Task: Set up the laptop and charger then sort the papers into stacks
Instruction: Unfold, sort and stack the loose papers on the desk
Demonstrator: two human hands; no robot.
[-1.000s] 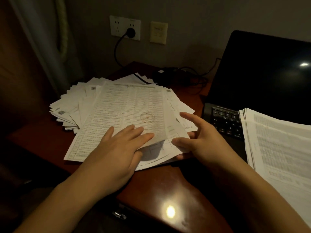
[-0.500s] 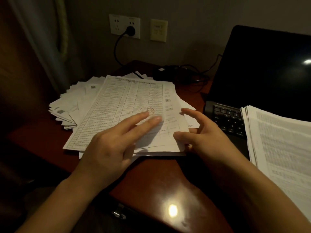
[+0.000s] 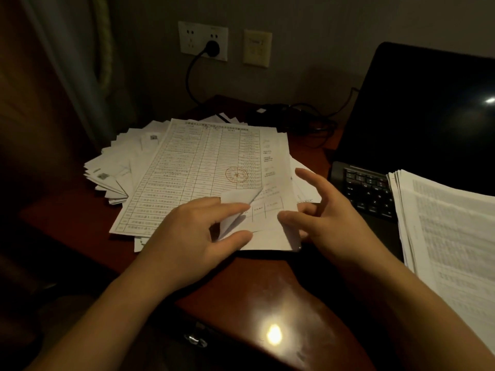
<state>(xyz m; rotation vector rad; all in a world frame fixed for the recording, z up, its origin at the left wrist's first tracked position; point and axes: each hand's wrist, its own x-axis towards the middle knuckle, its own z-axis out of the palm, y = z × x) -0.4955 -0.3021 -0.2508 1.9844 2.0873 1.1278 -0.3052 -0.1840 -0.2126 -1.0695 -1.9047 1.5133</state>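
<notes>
- Head view, nearest first: the left hand pinches the near right corner of the top sheet between thumb and fingers, and the corner curls up off the pile.
- Just beside it, the right hand is spread wide, its thumb pressing the sheet's near edge and gripping nothing.
- That sheet looks thin, light and floppy. A tug would likely crease it, so peeling from the corner suits best.
- It lies on the fanned pile on the surface, straight ahead of both hands.
- To the right, a squared stack overlaps the open laptop.
- At the far back, the charger is cabled to the wall socket.
</notes>
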